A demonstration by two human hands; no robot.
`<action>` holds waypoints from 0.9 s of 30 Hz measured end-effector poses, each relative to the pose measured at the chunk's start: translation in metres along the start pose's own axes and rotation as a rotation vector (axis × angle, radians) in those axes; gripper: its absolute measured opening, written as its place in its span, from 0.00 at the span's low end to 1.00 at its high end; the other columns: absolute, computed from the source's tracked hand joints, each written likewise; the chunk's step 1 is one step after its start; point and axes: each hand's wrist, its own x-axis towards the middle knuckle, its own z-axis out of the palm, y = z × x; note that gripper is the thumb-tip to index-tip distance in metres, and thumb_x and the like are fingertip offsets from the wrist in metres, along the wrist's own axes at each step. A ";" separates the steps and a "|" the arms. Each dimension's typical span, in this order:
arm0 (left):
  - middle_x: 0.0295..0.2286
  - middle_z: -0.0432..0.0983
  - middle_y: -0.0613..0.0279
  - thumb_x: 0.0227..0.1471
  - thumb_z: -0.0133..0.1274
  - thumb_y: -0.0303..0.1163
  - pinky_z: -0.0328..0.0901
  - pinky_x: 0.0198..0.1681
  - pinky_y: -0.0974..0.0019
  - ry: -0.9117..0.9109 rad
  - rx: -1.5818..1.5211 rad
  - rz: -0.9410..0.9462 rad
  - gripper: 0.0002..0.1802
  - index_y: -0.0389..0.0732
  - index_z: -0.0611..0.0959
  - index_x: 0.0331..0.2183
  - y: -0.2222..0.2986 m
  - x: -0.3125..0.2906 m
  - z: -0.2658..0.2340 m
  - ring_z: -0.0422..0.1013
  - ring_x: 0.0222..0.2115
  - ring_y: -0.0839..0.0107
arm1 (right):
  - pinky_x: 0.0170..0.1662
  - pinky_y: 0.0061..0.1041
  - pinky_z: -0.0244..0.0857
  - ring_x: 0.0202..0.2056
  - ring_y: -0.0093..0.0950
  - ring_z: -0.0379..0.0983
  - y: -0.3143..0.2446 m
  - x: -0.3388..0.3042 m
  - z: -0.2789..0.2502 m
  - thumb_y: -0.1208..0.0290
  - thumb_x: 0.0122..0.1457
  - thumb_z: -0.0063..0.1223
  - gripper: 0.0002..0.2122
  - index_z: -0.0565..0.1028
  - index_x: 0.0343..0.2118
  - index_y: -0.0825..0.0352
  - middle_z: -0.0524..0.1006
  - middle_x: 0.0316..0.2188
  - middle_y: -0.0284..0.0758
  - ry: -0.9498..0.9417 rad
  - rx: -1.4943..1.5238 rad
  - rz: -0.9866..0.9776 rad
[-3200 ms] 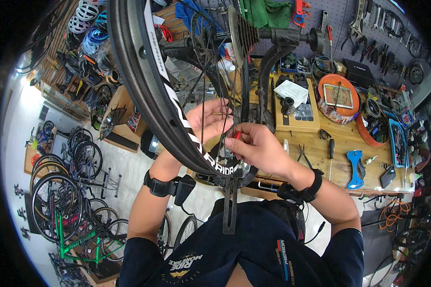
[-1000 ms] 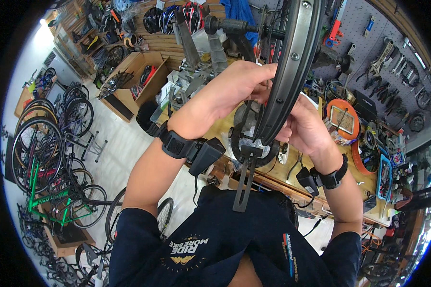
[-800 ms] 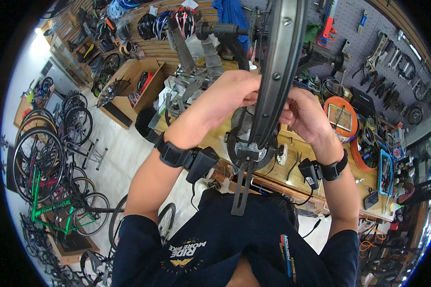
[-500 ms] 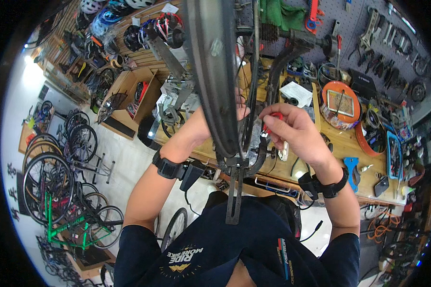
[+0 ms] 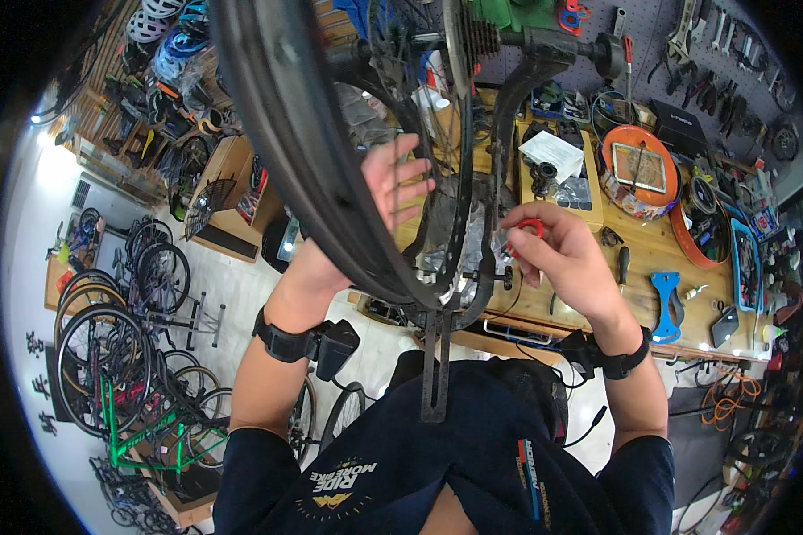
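A bicycle wheel with a black tyre (image 5: pixel 281 116) stands upright in a dark metal truing stand (image 5: pixel 511 111), rising close in front of me. Its cogs (image 5: pixel 480 40) show near the top. On the wheel's left side, my left hand (image 5: pixel 393 183) is open, fingers spread toward the spokes, partly hidden by the tyre. To the right of the stand, my right hand (image 5: pixel 562 259) pinches a small red spoke wrench (image 5: pixel 530 230) between thumb and fingers, apart from the spokes.
The wooden bench (image 5: pixel 633 290) carries an orange round tray (image 5: pixel 614 147), a blue tool (image 5: pixel 665 306), a screwdriver (image 5: pixel 623 265) and a white paper (image 5: pixel 551 153). Tools hang on the pegboard (image 5: pixel 660 40). Several bicycles (image 5: pixel 125 357) stand at left, near a cardboard box (image 5: pixel 232 236).
My left hand has opened, its fingers now spread beside the wheel. The tyre's upper part appears further left as the view shifts. My right hand, still with the red wrench, sits slightly further right.
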 end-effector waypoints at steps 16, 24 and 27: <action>0.49 0.71 0.49 0.56 0.45 0.33 0.58 0.57 0.56 -0.175 0.918 0.973 0.23 0.34 0.74 0.52 0.037 -0.005 0.004 0.67 0.52 0.53 | 0.23 0.14 0.59 0.21 0.13 0.64 0.013 -0.105 -0.016 0.74 0.62 0.51 0.09 0.71 0.43 0.72 0.71 0.24 0.27 0.563 -0.123 -0.038; 0.43 0.77 0.54 0.58 0.46 0.25 0.64 0.51 0.63 -0.463 0.717 0.362 0.14 0.34 0.78 0.46 -0.025 0.004 -0.055 0.73 0.45 0.62 | 0.22 0.14 0.59 0.19 0.15 0.63 0.024 -0.169 0.034 0.73 0.64 0.48 0.10 0.71 0.43 0.74 0.70 0.23 0.28 0.888 -0.129 -0.072; 0.39 0.78 0.60 0.59 0.46 0.23 0.65 0.48 0.68 -0.188 0.408 0.337 0.11 0.32 0.79 0.42 -0.049 0.012 -0.085 0.73 0.42 0.71 | 0.21 0.14 0.59 0.18 0.15 0.63 0.037 -0.188 0.057 0.72 0.64 0.47 0.10 0.71 0.43 0.75 0.70 0.24 0.29 0.955 -0.146 -0.065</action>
